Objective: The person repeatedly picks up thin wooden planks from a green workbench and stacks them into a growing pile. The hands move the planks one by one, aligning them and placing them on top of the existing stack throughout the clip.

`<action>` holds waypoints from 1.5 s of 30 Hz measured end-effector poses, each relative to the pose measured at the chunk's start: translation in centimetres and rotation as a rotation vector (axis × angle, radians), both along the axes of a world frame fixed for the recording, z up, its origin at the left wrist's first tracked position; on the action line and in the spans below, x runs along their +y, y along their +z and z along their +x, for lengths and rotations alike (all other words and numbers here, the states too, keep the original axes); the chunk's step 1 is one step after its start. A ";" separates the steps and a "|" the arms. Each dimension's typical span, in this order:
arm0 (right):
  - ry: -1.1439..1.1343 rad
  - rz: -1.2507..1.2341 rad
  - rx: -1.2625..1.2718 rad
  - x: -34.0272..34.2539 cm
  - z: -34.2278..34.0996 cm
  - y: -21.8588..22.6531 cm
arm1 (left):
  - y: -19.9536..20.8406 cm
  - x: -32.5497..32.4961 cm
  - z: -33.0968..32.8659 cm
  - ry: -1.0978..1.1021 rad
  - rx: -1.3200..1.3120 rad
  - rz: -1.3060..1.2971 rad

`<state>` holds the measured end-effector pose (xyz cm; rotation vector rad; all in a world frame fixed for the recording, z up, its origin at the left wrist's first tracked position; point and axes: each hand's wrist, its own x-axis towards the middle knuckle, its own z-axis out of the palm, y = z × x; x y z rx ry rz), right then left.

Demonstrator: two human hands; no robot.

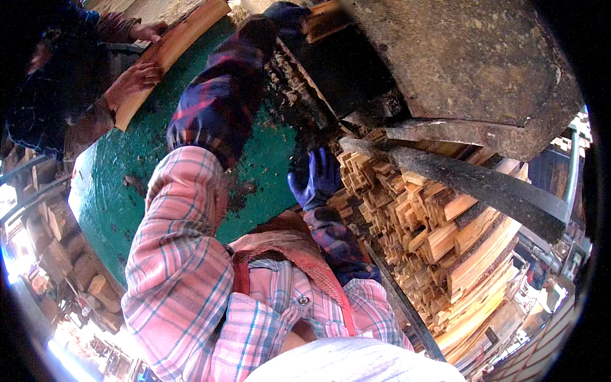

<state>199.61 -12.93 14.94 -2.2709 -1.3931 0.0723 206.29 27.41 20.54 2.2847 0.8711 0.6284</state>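
Note:
My left arm stretches far forward across the green tabletop point(127, 216). At its end, my left hand point(286, 18) in a dark glove is beside a short piece of wood point(326, 22) at the top of the view. Its fingers are too dark and hidden to show whether they grip the wood. My right hand point(316, 181), in a blue-purple glove, is at the right edge of the tabletop with fingers spread and nothing in it. Close to its right lies a tall stack of split wood pieces point(407, 223), seen mostly from their ends.
Across the table at the upper left, a person's two hands point(137, 83) rest on a long wooden board point(172, 54). A worn metal machine body point(464, 57) stands at the upper right. A dark metal bar point(477, 178) crosses above the stack. Wood debris point(289, 83) litters the tabletop.

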 end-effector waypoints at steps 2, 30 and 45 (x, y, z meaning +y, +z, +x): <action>0.002 0.041 -0.025 0.0 -0.1 -0.1 | 0.3 0.5 -0.7 -0.010 0.015 0.003; -0.039 0.063 -0.026 -0.3 -0.4 0.9 | 3.2 -5.7 -0.4 0.062 0.644 0.532; -0.042 0.127 0.009 -0.4 -0.3 0.7 | 1.5 -6.1 -1.8 0.185 0.646 0.463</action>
